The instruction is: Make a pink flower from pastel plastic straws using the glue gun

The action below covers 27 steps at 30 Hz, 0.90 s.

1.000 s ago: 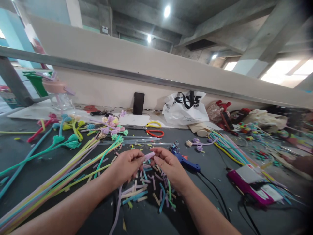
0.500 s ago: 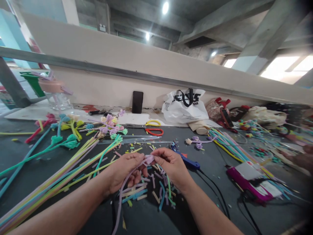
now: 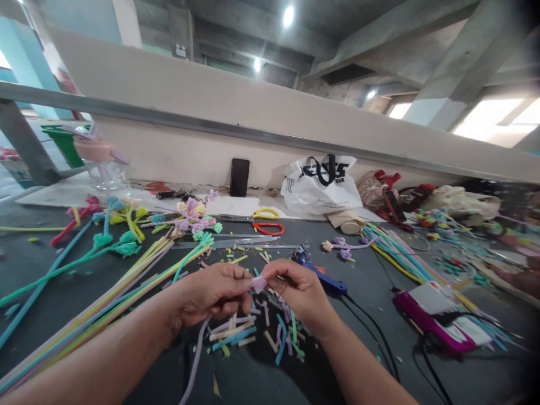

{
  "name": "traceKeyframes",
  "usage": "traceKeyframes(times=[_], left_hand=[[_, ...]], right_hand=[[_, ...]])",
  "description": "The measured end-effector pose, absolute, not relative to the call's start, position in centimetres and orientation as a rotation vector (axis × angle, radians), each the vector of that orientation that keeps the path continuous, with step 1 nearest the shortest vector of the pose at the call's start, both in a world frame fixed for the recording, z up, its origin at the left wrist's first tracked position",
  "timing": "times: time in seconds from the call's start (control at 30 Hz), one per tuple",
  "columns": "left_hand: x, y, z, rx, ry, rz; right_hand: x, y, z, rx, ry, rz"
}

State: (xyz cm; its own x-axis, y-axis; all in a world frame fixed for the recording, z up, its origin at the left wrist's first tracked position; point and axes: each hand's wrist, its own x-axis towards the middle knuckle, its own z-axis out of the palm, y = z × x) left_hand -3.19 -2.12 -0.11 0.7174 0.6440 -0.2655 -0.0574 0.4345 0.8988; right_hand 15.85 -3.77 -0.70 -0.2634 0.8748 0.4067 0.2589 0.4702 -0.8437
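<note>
My left hand [image 3: 213,292] and my right hand [image 3: 295,289] meet above the dark table, both pinched on the curled tip [image 3: 257,283] of a lilac pipe cleaner. Its long tail [image 3: 194,360] hangs from my left hand down toward me. Under my hands lies a heap of short cut pipe-cleaner pieces [image 3: 261,332] in several colours. A blue glue gun [image 3: 323,274] lies just right of my right hand, its black cord running toward me.
Long pipe cleaners [image 3: 105,306] fan out at left, with finished flower stems [image 3: 122,225] behind. Yellow and red scissors [image 3: 268,222], a phone [image 3: 239,177] and a white bag [image 3: 320,185] stand at the back. A magenta packet [image 3: 434,318] and more stems lie right, beside another person's hand [image 3: 521,278].
The lilac end has been rolled tighter between my fingertips, from a straight bit into a small curl. My hands stayed together over the heap.
</note>
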Motion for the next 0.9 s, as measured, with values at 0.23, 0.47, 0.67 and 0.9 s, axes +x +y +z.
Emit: traceKeyframes(times=[0.23,0.47,0.67,0.9], left_hand=[[-3.4,-1.9,0.3,0.95,0.561,0.392],[-4.4,-1.5,0.5,0.978,0.469,0.327],[-4.5,-1.9,1.6,1.169,0.604,0.277],[-3.8,-2.2,1.8,1.308,0.811,0.358]], right_hand=[[16.0,-3.9,-0.9,-0.814,-1.723,0.632],[16.0,-3.9,-1.0,-0.804,-1.719,0.648],[15.8,-4.1,-1.0,-0.859,-1.762,0.651],[15.6,-3.9,-1.2,-0.886,-1.804,0.611]])
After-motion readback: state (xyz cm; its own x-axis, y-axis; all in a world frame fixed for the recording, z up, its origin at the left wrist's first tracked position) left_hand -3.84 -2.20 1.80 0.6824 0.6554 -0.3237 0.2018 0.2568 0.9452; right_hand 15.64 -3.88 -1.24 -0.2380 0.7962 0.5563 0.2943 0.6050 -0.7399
